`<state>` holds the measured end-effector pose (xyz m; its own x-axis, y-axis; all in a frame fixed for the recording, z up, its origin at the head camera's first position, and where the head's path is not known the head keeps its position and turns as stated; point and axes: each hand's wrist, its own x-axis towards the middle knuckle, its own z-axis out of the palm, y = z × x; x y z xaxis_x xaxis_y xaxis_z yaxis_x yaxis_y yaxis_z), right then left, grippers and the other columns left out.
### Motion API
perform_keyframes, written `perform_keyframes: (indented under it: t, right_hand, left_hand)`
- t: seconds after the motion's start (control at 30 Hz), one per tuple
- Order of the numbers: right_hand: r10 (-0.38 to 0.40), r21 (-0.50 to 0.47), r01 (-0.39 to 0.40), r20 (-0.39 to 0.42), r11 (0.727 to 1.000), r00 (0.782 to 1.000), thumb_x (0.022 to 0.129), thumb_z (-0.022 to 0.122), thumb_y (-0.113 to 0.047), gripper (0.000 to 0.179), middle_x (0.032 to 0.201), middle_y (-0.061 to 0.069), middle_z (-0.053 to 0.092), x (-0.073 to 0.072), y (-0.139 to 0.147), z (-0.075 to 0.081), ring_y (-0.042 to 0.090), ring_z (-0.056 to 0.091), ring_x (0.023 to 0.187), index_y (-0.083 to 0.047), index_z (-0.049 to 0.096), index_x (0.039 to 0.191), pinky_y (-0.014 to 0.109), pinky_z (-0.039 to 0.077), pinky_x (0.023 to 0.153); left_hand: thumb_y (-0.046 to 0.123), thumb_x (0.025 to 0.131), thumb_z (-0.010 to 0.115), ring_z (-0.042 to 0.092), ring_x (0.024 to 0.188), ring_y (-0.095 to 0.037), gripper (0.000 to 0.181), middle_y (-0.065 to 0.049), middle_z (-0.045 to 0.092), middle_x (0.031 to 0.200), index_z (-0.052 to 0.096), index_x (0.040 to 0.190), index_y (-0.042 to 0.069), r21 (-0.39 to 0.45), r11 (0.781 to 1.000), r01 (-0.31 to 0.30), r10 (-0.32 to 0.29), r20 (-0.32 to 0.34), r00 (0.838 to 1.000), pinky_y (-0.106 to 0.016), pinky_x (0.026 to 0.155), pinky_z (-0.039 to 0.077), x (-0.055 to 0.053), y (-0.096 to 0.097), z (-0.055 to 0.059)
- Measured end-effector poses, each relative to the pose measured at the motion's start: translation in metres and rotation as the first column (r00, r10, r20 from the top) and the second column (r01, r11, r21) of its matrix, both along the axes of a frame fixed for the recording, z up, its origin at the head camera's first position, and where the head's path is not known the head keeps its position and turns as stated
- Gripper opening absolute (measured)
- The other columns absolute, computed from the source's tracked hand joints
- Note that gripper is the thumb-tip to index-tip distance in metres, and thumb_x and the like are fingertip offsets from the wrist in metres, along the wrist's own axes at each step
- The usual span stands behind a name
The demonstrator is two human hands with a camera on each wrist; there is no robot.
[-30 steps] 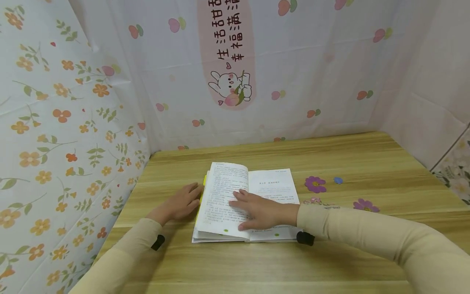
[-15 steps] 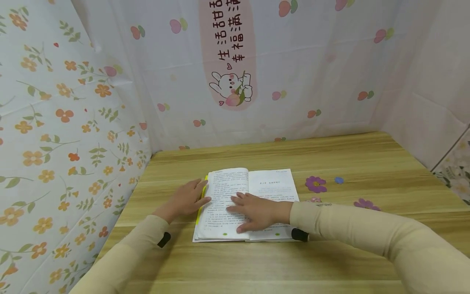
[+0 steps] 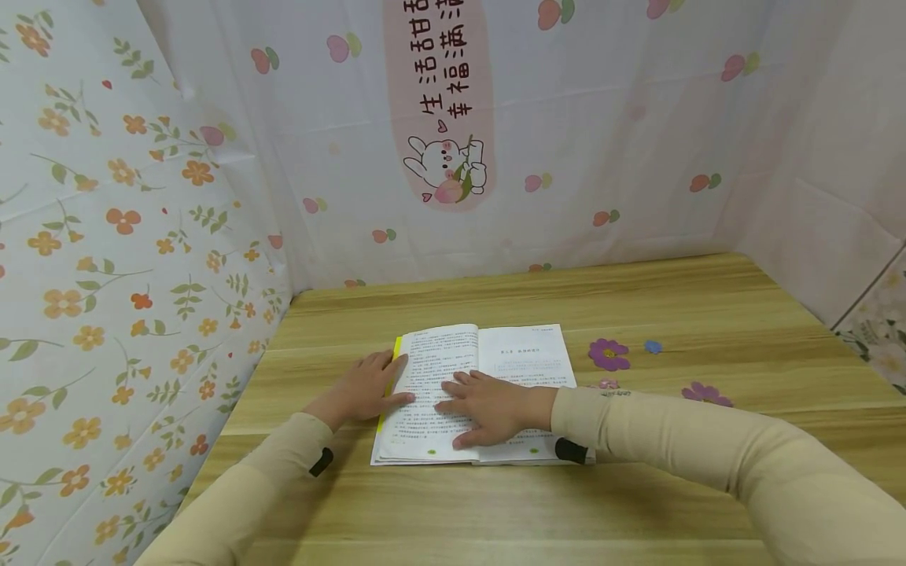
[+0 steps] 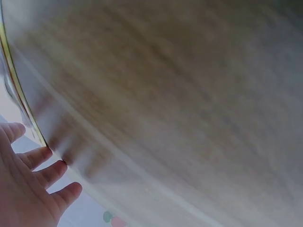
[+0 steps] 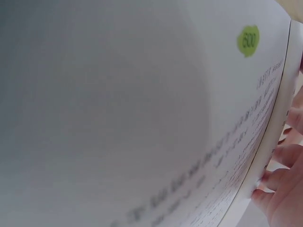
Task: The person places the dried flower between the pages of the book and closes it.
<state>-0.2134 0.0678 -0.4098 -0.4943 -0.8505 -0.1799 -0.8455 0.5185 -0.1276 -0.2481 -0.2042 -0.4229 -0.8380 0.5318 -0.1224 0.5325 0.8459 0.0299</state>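
An open book (image 3: 439,354) with printed pages lies on the wooden table (image 3: 495,519), a yellow strip showing along its left edge. My left hand (image 3: 357,387) rests at that edge, thumb over the left page, fingers spread beside it. In the left wrist view the fingers (image 4: 49,175) are extended near the yellow-edged book side. Across the book's middle my right hand (image 3: 488,407) lies with straight, spread fingers on the left page near the spine. The right wrist view shows the page with a green page-number mark (image 5: 248,40) and the fingers (image 5: 284,179) beyond the fold.
Right of the book lie a large purple flower (image 3: 609,354), a small blue flower (image 3: 653,347) and another purple flower (image 3: 706,394). A small pink flower (image 3: 607,384) shows just above the right sleeve. Patterned cloth (image 3: 602,157) hangs behind the table and at both sides.
The raised left page has come down flat. My left hand has moved right, bringing its thumb onto the page, while my right hand has shifted slightly left along with its sleeve.
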Motion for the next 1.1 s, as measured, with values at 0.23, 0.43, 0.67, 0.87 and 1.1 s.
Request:
perform_keyframes:
  t: [0.23,0.43,0.67,0.87,1.1]
  right_hand:
    - [-0.007,0.012,0.007,-0.010,1.000,1.000,0.096,0.048,-0.057,0.065,0.156,0.012,0.028,0.000,0.000,0.001,0.035,0.018,0.144,-0.021,0.041,0.150,0.047,0.017,0.114]
    - [-0.013,0.014,0.013,-0.012,1.000,1.000,0.096,0.047,-0.058,0.067,0.156,0.012,0.028,0.003,0.001,0.007,0.034,0.018,0.144,-0.020,0.039,0.150,0.049,0.017,0.114]
    - [-0.028,-0.045,0.027,-0.029,0.999,0.999,0.096,0.048,-0.057,0.069,0.157,0.010,0.026,0.002,0.012,0.019,0.030,0.017,0.145,-0.018,0.036,0.152,0.048,0.014,0.114]
    - [-0.085,-0.129,0.081,-0.031,0.988,0.996,0.096,0.055,-0.051,0.068,0.156,0.012,0.028,0.000,0.038,0.031,0.031,0.020,0.144,-0.015,0.037,0.151,0.049,0.017,0.114]
    - [-0.174,-0.255,0.156,-0.049,0.954,0.983,0.094,0.063,-0.042,0.065,0.153,0.014,0.034,-0.001,0.079,0.038,0.033,0.027,0.142,-0.010,0.043,0.147,0.053,0.022,0.111]
  left_hand:
    - [0.064,0.094,0.045,0.034,0.134,-0.041,0.084,-0.024,0.033,0.148,0.031,0.152,0.005,-0.011,1.000,0.001,-0.001,0.001,1.000,-0.058,0.104,0.031,0.000,0.002,-0.001]
    - [0.065,0.094,0.044,0.032,0.135,-0.040,0.085,-0.024,0.031,0.149,0.029,0.153,0.006,-0.008,1.000,-0.008,0.008,0.007,1.000,-0.057,0.104,0.032,0.001,0.003,-0.002]
    - [0.062,0.096,0.044,0.033,0.134,-0.042,0.081,-0.027,0.032,0.147,0.030,0.152,0.006,-0.003,1.000,0.004,-0.004,-0.012,1.000,-0.057,0.103,0.033,0.005,0.003,-0.002]
    - [0.061,0.096,0.044,0.032,0.134,-0.041,0.080,-0.027,0.032,0.146,0.030,0.153,0.006,0.000,1.000,0.013,-0.013,-0.031,0.999,-0.056,0.103,0.033,0.006,0.003,-0.004]
    - [0.061,0.096,0.043,0.032,0.135,-0.042,0.081,-0.027,0.031,0.147,0.029,0.153,0.005,0.009,1.000,0.014,-0.013,-0.027,1.000,-0.057,0.103,0.032,0.006,0.001,-0.005]
